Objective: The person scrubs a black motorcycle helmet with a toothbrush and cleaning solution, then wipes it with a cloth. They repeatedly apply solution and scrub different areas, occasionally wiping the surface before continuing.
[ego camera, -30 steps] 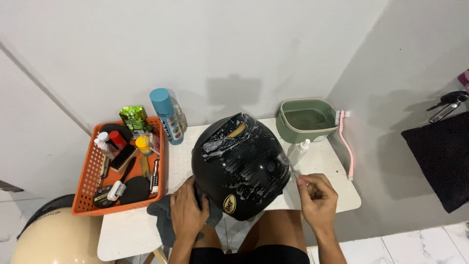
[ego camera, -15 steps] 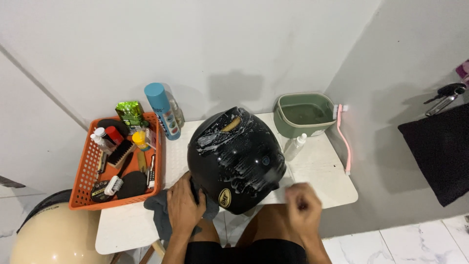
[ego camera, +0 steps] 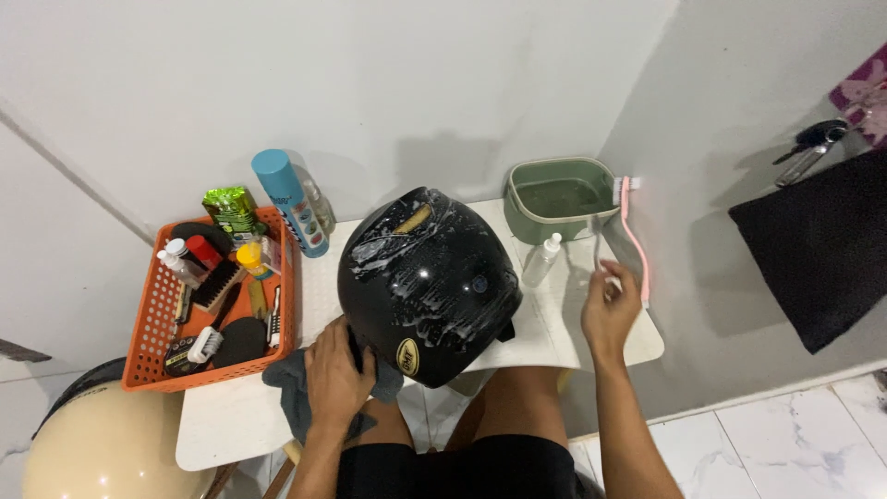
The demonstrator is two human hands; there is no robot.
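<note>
The right hand [ego camera: 608,310], clenched near the lap half a second ago, has reached out to 3 o'clock pinching something small, while the left hand [ego camera: 337,379] keeps gripping the soapy black helmet [ego camera: 425,282] mid-worktop [ego camera: 222,430]

Right of the black helmet [ego camera: 427,285], a small clear bottle [ego camera: 540,261] and green basin [ego camera: 556,198] crowd the back; nearer tabletop [ego camera: 545,333] lies open.

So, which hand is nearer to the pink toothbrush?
The right hand: its fingers reach up beside the pink toothbrush. The left hand is far across, on the black helmet.
</note>
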